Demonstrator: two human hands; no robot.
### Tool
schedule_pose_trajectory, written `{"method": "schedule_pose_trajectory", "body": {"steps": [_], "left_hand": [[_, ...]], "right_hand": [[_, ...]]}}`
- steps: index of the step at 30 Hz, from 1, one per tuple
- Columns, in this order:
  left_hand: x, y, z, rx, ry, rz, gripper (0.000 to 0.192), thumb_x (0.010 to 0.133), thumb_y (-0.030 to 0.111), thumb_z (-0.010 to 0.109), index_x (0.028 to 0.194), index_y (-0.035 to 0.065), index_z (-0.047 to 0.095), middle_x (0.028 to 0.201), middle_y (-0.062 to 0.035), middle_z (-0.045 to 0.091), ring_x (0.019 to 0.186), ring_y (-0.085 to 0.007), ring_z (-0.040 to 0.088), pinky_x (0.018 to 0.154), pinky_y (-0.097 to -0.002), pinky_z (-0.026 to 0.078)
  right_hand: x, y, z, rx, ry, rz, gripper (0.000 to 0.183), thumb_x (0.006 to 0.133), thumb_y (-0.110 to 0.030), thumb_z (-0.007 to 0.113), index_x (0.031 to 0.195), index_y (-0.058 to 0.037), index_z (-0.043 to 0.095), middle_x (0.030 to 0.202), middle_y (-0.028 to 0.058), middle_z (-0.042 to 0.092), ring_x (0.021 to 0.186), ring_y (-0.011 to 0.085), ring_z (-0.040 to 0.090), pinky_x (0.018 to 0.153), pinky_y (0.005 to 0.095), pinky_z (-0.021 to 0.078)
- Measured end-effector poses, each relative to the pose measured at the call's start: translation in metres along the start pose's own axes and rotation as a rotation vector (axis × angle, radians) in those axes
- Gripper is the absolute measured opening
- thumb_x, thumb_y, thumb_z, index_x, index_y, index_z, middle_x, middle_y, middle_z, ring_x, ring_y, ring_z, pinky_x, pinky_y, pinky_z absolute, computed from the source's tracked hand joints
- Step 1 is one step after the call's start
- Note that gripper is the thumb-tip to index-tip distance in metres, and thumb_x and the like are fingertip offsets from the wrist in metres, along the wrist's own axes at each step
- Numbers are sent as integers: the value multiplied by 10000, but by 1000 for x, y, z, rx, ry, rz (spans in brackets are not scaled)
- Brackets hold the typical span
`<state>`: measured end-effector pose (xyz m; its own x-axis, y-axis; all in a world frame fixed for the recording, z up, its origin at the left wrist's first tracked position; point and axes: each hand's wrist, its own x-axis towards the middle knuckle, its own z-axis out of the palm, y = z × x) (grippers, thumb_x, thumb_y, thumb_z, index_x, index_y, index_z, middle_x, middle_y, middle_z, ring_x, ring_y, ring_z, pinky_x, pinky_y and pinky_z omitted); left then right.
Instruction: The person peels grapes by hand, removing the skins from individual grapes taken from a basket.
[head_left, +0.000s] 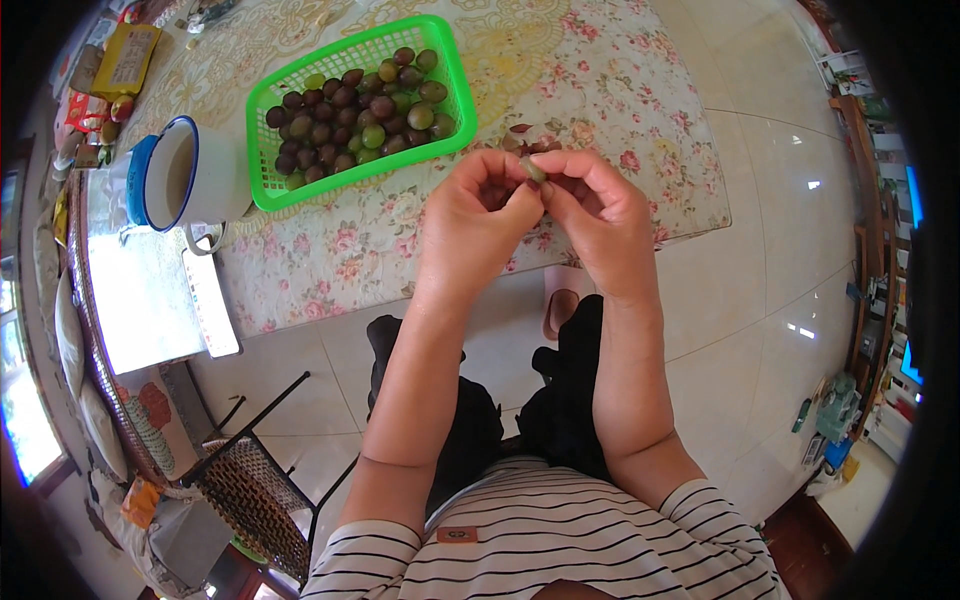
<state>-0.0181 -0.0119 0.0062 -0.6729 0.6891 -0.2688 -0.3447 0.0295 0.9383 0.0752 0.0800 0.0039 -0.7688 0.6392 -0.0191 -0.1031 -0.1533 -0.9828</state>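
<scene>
A pale green grape (533, 171), partly peeled by its look, sits between the fingertips of both my hands above the near edge of the table. My left hand (474, 217) pinches it from the left with thumb and forefinger, a dark bit of skin beside the thumb. From the right, my right hand (604, 217) grips it the same way. Just behind the fingers, dark red grape skins (536, 141) lie on the tablecloth, partly hidden by my hands. To the left stands a bright green plastic basket (360, 174) holding many purple and green grapes (345, 116).
A white enamel mug (217, 169) with a blue rim stands left of the basket. Near it a phone (212, 300) lies at the edge of the floral tablecloth (352, 262). A woven chair (255, 495) is at lower left; a pink slipper (560, 300) rests on the tiled floor.
</scene>
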Motion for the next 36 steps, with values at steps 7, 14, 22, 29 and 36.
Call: {"method": "schedule_pose_trajectory", "body": {"steps": [7, 14, 22, 29, 36], "left_hand": [[-1, 4, -2, 95, -13, 20, 115, 779, 5, 561, 893, 3, 571, 802, 1, 588, 712, -47, 529, 616, -186, 432], [-2, 8, 3, 71, -12, 26, 104, 784, 24, 587, 887, 12, 591, 787, 3, 598, 688, -50, 534, 597, -186, 435], [-4, 7, 4, 5, -45, -5, 83, 807, 35, 616, 887, 15, 614, 792, -12, 618, 662, -63, 554, 560, -204, 445], [0, 0, 2, -156, -56, -2, 67, 815, -9, 583, 875, 20, 591, 791, -35, 608, 655, -87, 567, 556, -223, 451], [-3, 2, 4, -214, -69, 89, 127, 784, -63, 548, 875, 26, 554, 821, -37, 580, 665, -92, 540, 583, -215, 439]], "right_hand": [[-1, 1, 1, -234, 45, -90, 149, 835, 39, 565, 973, 4, 609, 883, 24, 619, 773, 63, 573, 673, 200, 479], [-1, -3, 1, -178, 83, -16, 151, 844, -1, 573, 991, 2, 608, 863, 23, 612, 780, 63, 570, 677, 204, 474], [1, 1, -12, 234, 74, 180, 178, 861, -77, 570, 1022, -1, 574, 877, 55, 613, 768, 116, 597, 682, 249, 504], [3, 5, -15, 443, 72, 208, 160, 864, -71, 551, 1014, -19, 570, 903, 75, 620, 789, 151, 621, 674, 294, 532], [1, -2, -11, 384, 29, 187, 194, 853, -60, 571, 1042, -16, 562, 922, 59, 611, 816, 138, 604, 713, 280, 512]]}}
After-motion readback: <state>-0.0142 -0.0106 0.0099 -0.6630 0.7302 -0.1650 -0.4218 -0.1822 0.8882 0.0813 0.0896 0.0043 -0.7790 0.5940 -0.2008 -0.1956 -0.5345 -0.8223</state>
